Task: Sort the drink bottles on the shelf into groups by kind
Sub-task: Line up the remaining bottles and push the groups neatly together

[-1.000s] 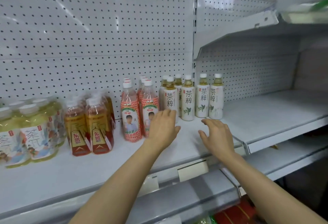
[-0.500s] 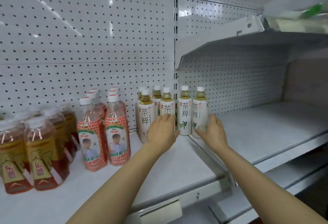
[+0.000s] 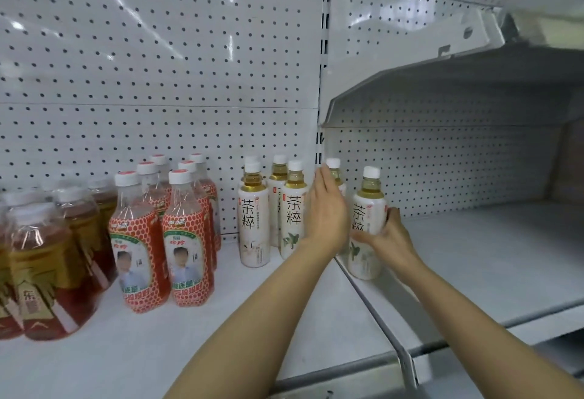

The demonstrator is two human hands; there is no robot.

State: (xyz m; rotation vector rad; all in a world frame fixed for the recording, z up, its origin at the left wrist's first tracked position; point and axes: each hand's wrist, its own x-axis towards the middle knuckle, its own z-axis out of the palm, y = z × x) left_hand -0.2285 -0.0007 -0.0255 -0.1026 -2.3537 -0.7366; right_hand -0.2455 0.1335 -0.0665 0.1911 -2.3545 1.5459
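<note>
Several white-labelled tea bottles (image 3: 254, 218) with pale yellow drink and white caps stand at the back of the white shelf (image 3: 221, 335). My left hand (image 3: 325, 212) is flat, fingers up, with its palm against one of them, whose cap (image 3: 333, 163) shows above my fingertips. My right hand (image 3: 387, 237) is wrapped around the lower body of the rightmost tea bottle (image 3: 368, 205), which stands upright just right of the shelf seam. Red dotted-label bottles (image 3: 186, 240) stand in a group to the left. Amber bottles (image 3: 47, 272) stand at the far left.
A pegboard wall (image 3: 158, 66) backs the shelf. A raised seam (image 3: 382, 319) divides this shelf board from the right shelf board (image 3: 489, 256). An upper shelf (image 3: 458, 88) overhangs the right bay.
The view has come closer. My left hand moved right from a middle tea bottle to the one beside it. My right hand closed on the rightmost bottle, which now stands further from the others.
</note>
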